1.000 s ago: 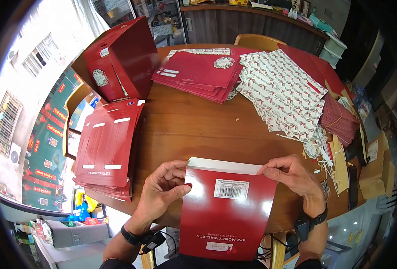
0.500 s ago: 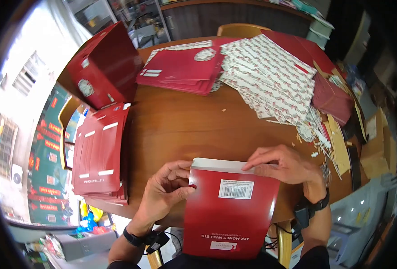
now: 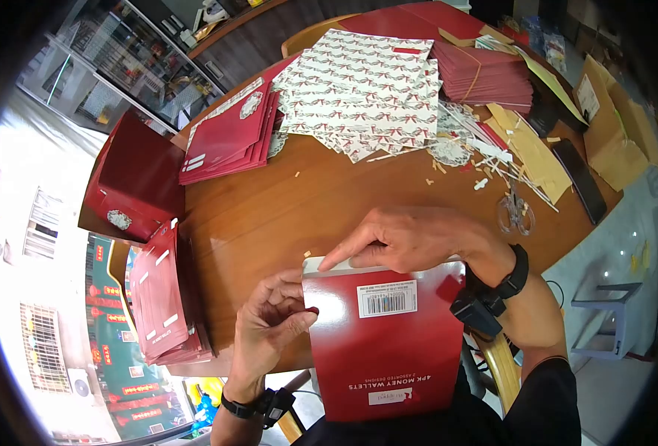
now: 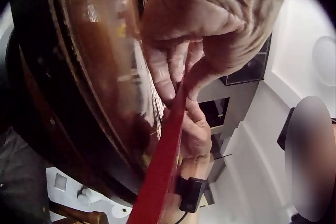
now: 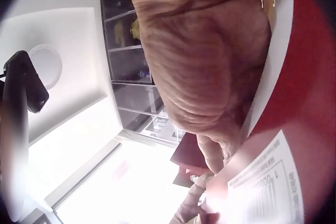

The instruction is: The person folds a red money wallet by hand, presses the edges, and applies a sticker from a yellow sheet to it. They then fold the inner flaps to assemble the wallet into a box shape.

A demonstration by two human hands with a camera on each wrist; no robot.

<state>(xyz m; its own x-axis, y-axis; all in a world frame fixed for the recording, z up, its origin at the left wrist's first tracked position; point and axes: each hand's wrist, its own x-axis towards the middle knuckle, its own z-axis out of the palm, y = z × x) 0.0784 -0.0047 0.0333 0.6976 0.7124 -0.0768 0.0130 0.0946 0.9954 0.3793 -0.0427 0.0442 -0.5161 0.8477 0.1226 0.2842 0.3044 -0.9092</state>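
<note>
A red cardboard envelope (image 3: 385, 349) printed "4PK MONEY WALLETS" stands upside down to the camera at the table's near edge, a barcode label (image 3: 387, 299) near its top. Its white flap (image 3: 313, 266) shows along the upper edge, partly covered by the right hand. My left hand (image 3: 273, 316) pinches the left edge between thumb and fingers; the left wrist view shows the envelope edge-on. Across the top reaches my right hand (image 3: 411, 238), its straight index finger pressing the flap at the upper left corner. In the right wrist view, the palm hides part of the flap.
At left are a stack of red wallets (image 3: 162, 297) and a red box (image 3: 139, 175). Further back lie red folders (image 3: 228, 141), patterned sheets (image 3: 359, 89) and a banded red bundle (image 3: 485, 74). Scissors (image 3: 518, 212), paper scraps and a phone (image 3: 578, 182) lie at right.
My right hand has slid left along the flap, from the envelope's upper right corner to its upper left. The left hand keeps its pinch. The head view has turned to the right.
</note>
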